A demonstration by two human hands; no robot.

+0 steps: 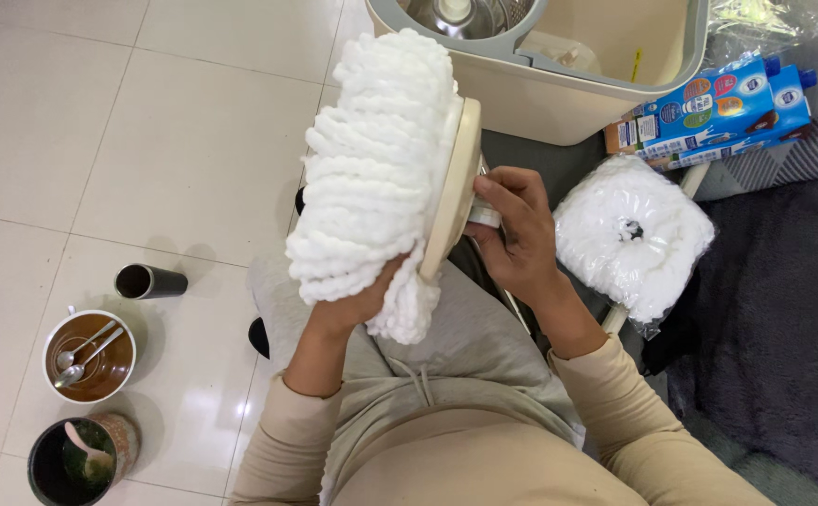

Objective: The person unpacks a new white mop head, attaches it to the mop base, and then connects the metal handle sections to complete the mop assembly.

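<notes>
Floor [72,122]: pale glossy tiles, left and centre of the head view; dark grey rug [774,309] on the right.
Bucket [559,84]: beige mop bucket at top centre, metal spinner basket seen inside, set on the floor above the hands.
Mop head [376,178]: white fluffy strands on a cream round disc [453,187], held up edge-on at centre, above the lap, just below the bucket.
Spare mop head [632,234]: white, wrapped in clear plastic, just right of the right hand, on the rug edge.
Cartons [709,112]: blue packs lying at upper right, beside the bucket.
Left hand [357,305]: clenched into the lower strands, mop head gripped from below.
Right hand [512,230]: fingers curled on the disc's back side, a small white fitting pinched there.
Bowl [89,356]: brown liquid, two spoons inside, lower left.
Dark cup [81,459]: spoon inside, bottom left.
Tumbler [149,281]: dark, lying on its side above the bowl.
</notes>
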